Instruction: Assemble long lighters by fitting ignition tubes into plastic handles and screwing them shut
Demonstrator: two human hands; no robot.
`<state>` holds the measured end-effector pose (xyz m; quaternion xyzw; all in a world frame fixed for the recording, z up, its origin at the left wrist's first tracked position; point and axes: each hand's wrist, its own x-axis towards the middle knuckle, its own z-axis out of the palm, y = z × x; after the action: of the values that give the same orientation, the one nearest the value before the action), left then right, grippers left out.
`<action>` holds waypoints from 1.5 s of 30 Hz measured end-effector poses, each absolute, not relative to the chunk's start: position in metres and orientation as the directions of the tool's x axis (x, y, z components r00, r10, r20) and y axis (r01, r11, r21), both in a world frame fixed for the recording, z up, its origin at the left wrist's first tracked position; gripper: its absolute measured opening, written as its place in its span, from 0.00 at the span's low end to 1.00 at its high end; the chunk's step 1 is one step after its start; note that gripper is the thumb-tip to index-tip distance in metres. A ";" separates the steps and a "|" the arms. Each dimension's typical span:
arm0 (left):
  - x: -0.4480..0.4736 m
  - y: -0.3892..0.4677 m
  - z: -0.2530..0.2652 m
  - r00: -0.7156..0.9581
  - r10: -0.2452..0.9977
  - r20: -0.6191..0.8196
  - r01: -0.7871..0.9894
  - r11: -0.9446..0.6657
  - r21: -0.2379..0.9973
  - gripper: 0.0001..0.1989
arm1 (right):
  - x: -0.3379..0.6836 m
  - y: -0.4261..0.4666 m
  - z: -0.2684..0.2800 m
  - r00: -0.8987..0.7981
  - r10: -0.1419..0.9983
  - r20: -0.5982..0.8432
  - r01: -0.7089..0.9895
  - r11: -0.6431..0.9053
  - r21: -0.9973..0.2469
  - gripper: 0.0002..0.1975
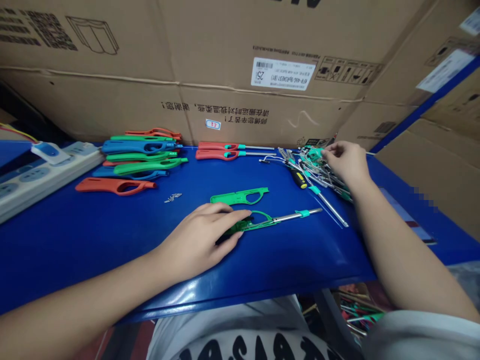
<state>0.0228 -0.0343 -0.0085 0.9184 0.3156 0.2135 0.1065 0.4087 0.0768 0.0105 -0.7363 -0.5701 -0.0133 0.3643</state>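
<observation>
My left hand (204, 232) is closed around the handle end of an open green gas lighter (264, 223) lying on the blue table. A metal tube (290, 217) with a green collar sticks out from it to the right. Just behind lies a loose green handle half (240, 197). My right hand (348, 162) is over a pile of teal trigger parts and metal tubes (318, 165) at the back right. Its thumb and fingers are pinched together by the teal parts; what is between them is hidden. A black and yellow screwdriver (299, 178) lies at the pile's near side.
Orange, green and blue handle shells (142, 155) are stacked at the back left. Several small screws (173, 198) lie in front of them. Two red lighters (217, 154) rest by the cardboard wall (225, 95). A white power strip (48, 175) runs along the left.
</observation>
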 end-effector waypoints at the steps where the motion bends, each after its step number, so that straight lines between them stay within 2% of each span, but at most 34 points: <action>1: 0.023 -0.035 -0.009 0.713 0.618 0.332 0.531 -0.785 0.319 0.19 | 0.408 0.076 0.013 0.360 0.828 0.430 0.829 -0.073 -0.554 0.05; 5: 0.023 -0.034 -0.009 0.710 0.616 0.342 0.525 -0.786 0.326 0.19 | 0.396 0.067 0.022 0.286 0.894 0.345 0.762 0.006 -0.648 0.11; 8: 0.024 -0.032 -0.010 0.710 0.623 0.328 0.517 -0.778 0.357 0.18 | 0.378 0.056 0.026 0.041 0.983 0.178 0.755 0.086 -0.650 0.14; 10: 0.024 -0.030 -0.010 0.712 0.626 0.318 0.505 -0.771 0.388 0.18 | 0.365 0.048 0.025 -0.217 0.976 0.021 0.769 0.184 -0.613 0.16; 12: 0.024 -0.029 -0.009 0.709 0.632 0.312 0.495 -0.762 0.417 0.17 | 0.355 0.043 0.024 -0.399 0.915 -0.065 0.798 0.311 -0.516 0.15; 15: 0.024 -0.027 -0.010 0.702 0.647 0.298 0.501 -0.746 0.439 0.17 | 0.346 0.038 0.024 -0.513 0.857 -0.038 0.793 0.456 -0.404 0.14; 21: 0.025 -0.026 -0.010 0.692 0.657 0.299 0.506 -0.737 0.449 0.15 | 0.340 0.035 0.025 -0.569 0.809 0.148 0.729 0.580 -0.364 0.11; 24: 0.025 -0.026 -0.010 0.695 0.658 0.289 0.507 -0.734 0.453 0.15 | 0.335 0.035 0.018 -0.596 0.793 0.130 0.721 0.599 -0.349 0.12; 28: 0.026 -0.026 -0.011 0.690 0.666 0.281 0.512 -0.725 0.461 0.15 | 0.329 0.035 0.012 -0.594 0.803 0.054 0.717 0.559 -0.418 0.08; 32: 0.026 -0.026 -0.012 0.700 0.659 0.276 0.505 -0.730 0.460 0.15 | 0.326 0.031 0.016 -0.446 0.887 0.119 0.741 0.440 -0.508 0.09; 34: 0.026 -0.026 -0.012 0.700 0.658 0.277 0.504 -0.731 0.460 0.15 | 0.326 0.030 0.019 -0.367 0.926 0.087 0.768 0.354 -0.533 0.09; 39: 0.025 -0.026 -0.011 0.704 0.658 0.269 0.505 -0.729 0.462 0.15 | 0.328 0.030 0.021 -0.287 0.945 -0.155 0.860 0.183 -0.477 0.09; 41: 0.025 -0.026 -0.010 0.706 0.656 0.267 0.506 -0.731 0.459 0.14 | 0.333 0.030 0.023 -0.336 0.927 -0.169 0.866 0.233 -0.443 0.10; 45: 0.025 -0.026 -0.010 0.717 0.643 0.270 0.493 -0.741 0.456 0.14 | 0.345 0.031 0.027 -0.535 0.840 -0.085 0.805 0.477 -0.353 0.11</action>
<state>0.0249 -0.0263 -0.0100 0.9091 0.3122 0.2099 0.1790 0.3447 0.0305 0.0269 -0.4794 -0.8580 0.1778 0.0496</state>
